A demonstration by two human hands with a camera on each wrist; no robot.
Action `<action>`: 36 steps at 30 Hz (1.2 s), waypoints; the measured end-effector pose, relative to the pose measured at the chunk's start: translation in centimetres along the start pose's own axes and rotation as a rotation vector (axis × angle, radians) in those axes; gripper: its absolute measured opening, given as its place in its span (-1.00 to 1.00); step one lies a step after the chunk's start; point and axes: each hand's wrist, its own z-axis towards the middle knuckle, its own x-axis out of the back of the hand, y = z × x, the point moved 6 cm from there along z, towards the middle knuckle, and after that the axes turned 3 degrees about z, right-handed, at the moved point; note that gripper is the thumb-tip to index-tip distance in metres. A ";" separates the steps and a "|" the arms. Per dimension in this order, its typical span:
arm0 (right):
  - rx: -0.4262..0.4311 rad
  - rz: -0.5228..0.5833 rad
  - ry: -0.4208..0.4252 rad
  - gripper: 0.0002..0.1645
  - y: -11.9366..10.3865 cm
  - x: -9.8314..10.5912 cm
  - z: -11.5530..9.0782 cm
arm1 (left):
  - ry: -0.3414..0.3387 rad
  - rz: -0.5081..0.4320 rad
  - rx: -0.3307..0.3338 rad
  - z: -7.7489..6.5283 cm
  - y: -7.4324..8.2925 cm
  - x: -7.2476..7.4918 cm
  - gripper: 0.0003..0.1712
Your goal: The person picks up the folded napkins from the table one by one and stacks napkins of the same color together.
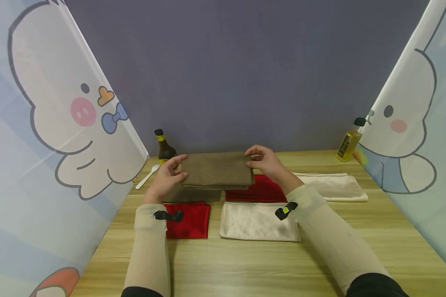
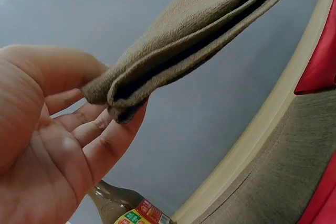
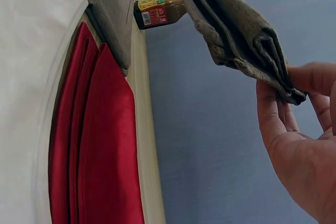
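A folded brown cloth (image 1: pixel 217 170) hangs in the air above the table, held level between both hands. My left hand (image 1: pixel 166 177) pinches its left end between thumb and fingers, and my right hand (image 1: pixel 268 164) pinches the right end. In the left wrist view the cloth's stacked layers (image 2: pixel 173 51) show at the edge. Below it lie another folded brown cloth (image 1: pixel 197 195), partly hidden, and a folded red cloth (image 1: pixel 260 189). Nearer to me are a second red cloth (image 1: pixel 188 222) and a white cloth (image 1: pixel 258 222), both folded flat.
A dark sauce bottle (image 1: pixel 166 149) and a white spoon (image 1: pixel 147 177) are at the back left. Another folded white cloth (image 1: pixel 330 187) lies at the right, and a bottle of yellow liquid (image 1: pixel 350 142) stands in the back right corner. Walls (image 1: pixel 245 74) border the wooden table (image 1: pixel 245 268).
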 end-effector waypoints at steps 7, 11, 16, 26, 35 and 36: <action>-0.050 -0.069 0.040 -0.69 0.6 -0.4 0.5 | 0.045 0.124 0.027 -0.2 -0.5 0.9 -0.27; -0.078 -0.089 0.035 -0.68 0.9 -0.7 0.7 | 0.057 0.148 0.054 -0.3 -0.9 1.1 -0.33; -0.118 -0.083 0.022 -0.61 1.6 -1.2 1.1 | 0.084 0.138 0.092 -0.4 -1.2 1.3 -0.41; -0.143 0.001 -0.076 -0.41 2.6 -2.7 1.7 | 0.186 0.194 0.133 -0.5 -1.6 2.1 -0.44; -0.185 -0.059 -0.088 -0.38 3.5 -4.1 2.1 | 0.220 0.189 0.146 -0.4 -2.4 3.0 -0.35; -0.183 -0.066 -0.084 -0.39 3.6 -4.2 2.2 | 0.223 0.193 0.148 -0.4 -2.4 3.1 -0.34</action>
